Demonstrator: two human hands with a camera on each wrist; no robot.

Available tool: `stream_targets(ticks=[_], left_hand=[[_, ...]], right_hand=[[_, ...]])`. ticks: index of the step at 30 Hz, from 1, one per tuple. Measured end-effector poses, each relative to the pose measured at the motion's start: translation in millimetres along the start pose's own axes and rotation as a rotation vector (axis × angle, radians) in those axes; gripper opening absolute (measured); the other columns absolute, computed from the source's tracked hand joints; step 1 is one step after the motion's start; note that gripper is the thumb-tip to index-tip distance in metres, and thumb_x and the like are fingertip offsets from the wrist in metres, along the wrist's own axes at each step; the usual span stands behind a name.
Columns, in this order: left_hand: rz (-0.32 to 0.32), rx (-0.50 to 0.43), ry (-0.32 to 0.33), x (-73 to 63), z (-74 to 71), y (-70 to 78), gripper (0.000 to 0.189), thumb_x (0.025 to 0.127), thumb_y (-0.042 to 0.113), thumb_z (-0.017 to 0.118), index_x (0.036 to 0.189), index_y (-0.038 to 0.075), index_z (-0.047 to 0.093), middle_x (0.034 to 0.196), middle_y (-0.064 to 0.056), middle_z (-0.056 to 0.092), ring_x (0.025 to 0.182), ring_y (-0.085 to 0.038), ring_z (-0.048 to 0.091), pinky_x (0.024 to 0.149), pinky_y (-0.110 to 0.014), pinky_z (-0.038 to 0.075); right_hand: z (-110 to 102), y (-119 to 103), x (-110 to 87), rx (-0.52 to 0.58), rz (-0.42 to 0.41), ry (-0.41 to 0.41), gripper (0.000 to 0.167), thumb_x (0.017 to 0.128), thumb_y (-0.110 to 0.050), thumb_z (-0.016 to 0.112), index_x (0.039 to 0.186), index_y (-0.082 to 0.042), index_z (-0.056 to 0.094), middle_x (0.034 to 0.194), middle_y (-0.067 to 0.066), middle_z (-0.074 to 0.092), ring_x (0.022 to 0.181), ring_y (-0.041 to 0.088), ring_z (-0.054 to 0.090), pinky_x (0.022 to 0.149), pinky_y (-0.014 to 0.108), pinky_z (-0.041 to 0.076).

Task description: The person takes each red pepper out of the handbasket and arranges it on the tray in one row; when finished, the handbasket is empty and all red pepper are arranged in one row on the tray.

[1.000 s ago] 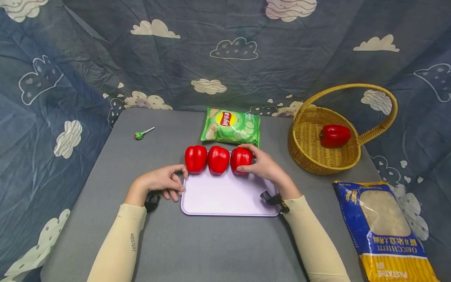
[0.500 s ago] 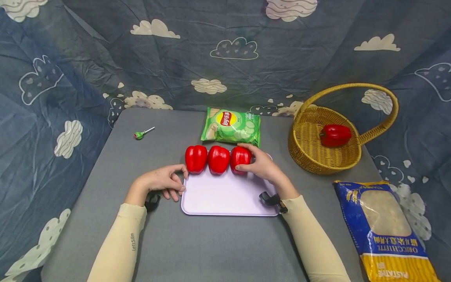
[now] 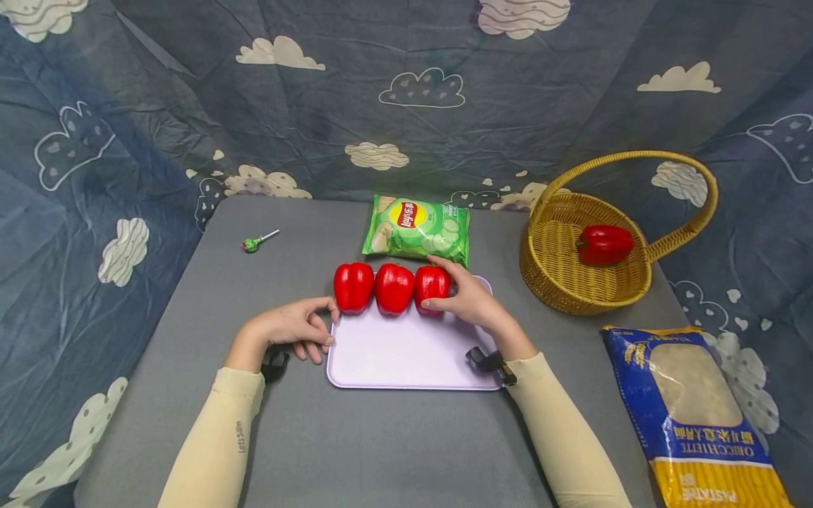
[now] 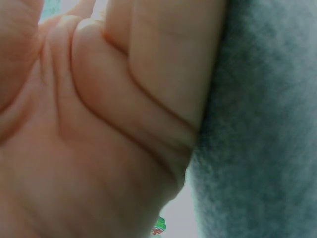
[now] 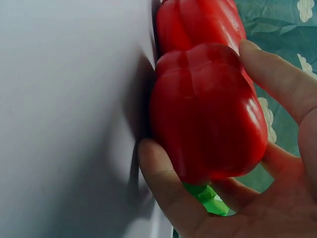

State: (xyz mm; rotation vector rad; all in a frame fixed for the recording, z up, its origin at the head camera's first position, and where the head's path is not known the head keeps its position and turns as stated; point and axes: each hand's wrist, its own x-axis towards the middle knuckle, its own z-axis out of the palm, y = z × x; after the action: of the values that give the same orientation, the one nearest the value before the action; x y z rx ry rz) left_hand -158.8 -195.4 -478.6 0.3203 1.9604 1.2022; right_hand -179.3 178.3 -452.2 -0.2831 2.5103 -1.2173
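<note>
Pepper (image 3: 432,285), right hand (image 3: 468,293) curled around it

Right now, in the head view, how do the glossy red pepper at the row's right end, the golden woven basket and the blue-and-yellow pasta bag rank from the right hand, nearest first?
From the right hand:
1. Glossy red pepper: within its grasp.
2. Golden woven basket: to the right, farther back.
3. Blue-and-yellow pasta bag: farther right, toward the person.

Cloud-print cloth (image 3: 419,127) around the table (image 3: 394,444) suggests a makeshift booth
</note>
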Motion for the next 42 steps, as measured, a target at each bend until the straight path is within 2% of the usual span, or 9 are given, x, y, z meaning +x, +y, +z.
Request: stream_targets(ticks=[15,22,28,33,34,36,39,41,42], left_hand=[[0.007,-0.011,-0.016,1.7,2.6,2.8,0.040,0.096,0.016,0.076,0.123,0.011,0.048,0.085,-0.006,0.078,0.070,-0.022,0.079,0.055,-0.029,0.058],[-0.004,-0.010,-0.014,2.2,3.1,2.3,0.039,0.096,0.016,0.076,0.124,0.010,0.048,0.085,-0.007,0.079,0.070,-0.023,0.079,0.056,-0.029,0.058],[-0.008,-0.015,-0.014,2.1,3.0,0.5,0.040,0.097,0.016,0.075,0.124,0.009,0.048,0.086,-0.007,0.078,0.070,-0.023,0.079,0.055,-0.029,0.058],[-0.001,-0.006,-0.009,-0.3,2.4,0.1,0.040,0.096,0.017,0.076,0.124,0.009,0.048,0.086,-0.008,0.079,0.071,-0.023,0.079,0.055,-0.029,0.058],[-0.001,-0.005,-0.007,-0.9,2.2,0.4,0.041,0.097,0.018,0.076,0.125,0.009,0.048,0.086,-0.008,0.079,0.071,-0.023,0.079,0.055,-0.029,0.059],[0.003,-0.002,-0.007,-1.9,1.8,1.0,0.041,0.097,0.019,0.076,0.125,0.009,0.048,0.087,-0.008,0.080,0.071,-0.023,0.079,0.056,-0.029,0.059],[0.002,-0.004,-0.008,-2.3,1.2,2.0,0.042,0.097,0.020,0.076,0.126,0.009,0.048,0.088,-0.009,0.080,0.071,-0.023,0.079,0.056,-0.029,0.059],[0.002,-0.003,-0.010,-2.2,0.9,2.7,0.042,0.097,0.020,0.076,0.126,0.009,0.048,0.088,-0.009,0.080,0.072,-0.023,0.079,0.056,-0.029,0.059],[0.000,-0.002,-0.009,-2.2,0.8,3.0,0.042,0.097,0.020,0.076,0.126,0.009,0.048,0.088,-0.009,0.080,0.072,-0.023,0.079,0.057,-0.029,0.059]], right_hand=[[-7.0,-0.1,-6.8,0.012,0.003,-0.016,0.090,0.088,-0.028,0.086,0.164,-0.030,0.037,0.165,0.017,0.038,0.149,0.042,0.042,0.117,0.066,0.043],[-27.8,-4.4,-18.6,-0.011,-0.044,-0.013,0.087,0.090,-0.027,0.084,0.164,-0.023,0.038,0.167,0.017,0.040,0.146,0.046,0.047,0.115,0.070,0.041],[-69.5,-10.3,-44.9,0.031,-0.049,0.042,0.087,0.093,-0.025,0.083,0.165,-0.023,0.034,0.170,0.015,0.037,0.152,0.046,0.040,0.115,0.070,0.042],[-115.7,-9.5,-70.5,0.055,-0.050,0.196,0.088,0.094,-0.023,0.082,0.166,-0.026,0.030,0.171,0.014,0.036,0.154,0.044,0.037,0.119,0.071,0.036],[-125.4,-7.9,-74.2,0.052,-0.046,0.230,0.089,0.094,-0.023,0.081,0.166,-0.026,0.030,0.171,0.013,0.036,0.154,0.042,0.037,0.121,0.068,0.036],[-145.8,-1.4,-78.7,0.032,-0.045,0.298,0.088,0.095,-0.024,0.081,0.167,-0.029,0.029,0.170,0.012,0.038,0.151,0.036,0.041,0.122,0.051,0.040],[-179.0,12.3,-80.2,0.013,0.004,0.366,0.087,0.097,-0.031,0.079,0.167,-0.036,0.027,0.171,0.011,0.036,0.148,0.032,0.041,0.111,0.031,0.044],[-200.9,23.5,-79.1,0.003,0.041,0.396,0.088,0.097,-0.034,0.078,0.167,-0.041,0.025,0.173,0.010,0.034,0.151,0.032,0.039,0.114,0.032,0.043],[-211.7,29.3,-77.9,0.009,0.062,0.400,0.088,0.098,-0.036,0.077,0.167,-0.043,0.022,0.175,0.009,0.031,0.157,0.034,0.034,0.120,0.041,0.041]])
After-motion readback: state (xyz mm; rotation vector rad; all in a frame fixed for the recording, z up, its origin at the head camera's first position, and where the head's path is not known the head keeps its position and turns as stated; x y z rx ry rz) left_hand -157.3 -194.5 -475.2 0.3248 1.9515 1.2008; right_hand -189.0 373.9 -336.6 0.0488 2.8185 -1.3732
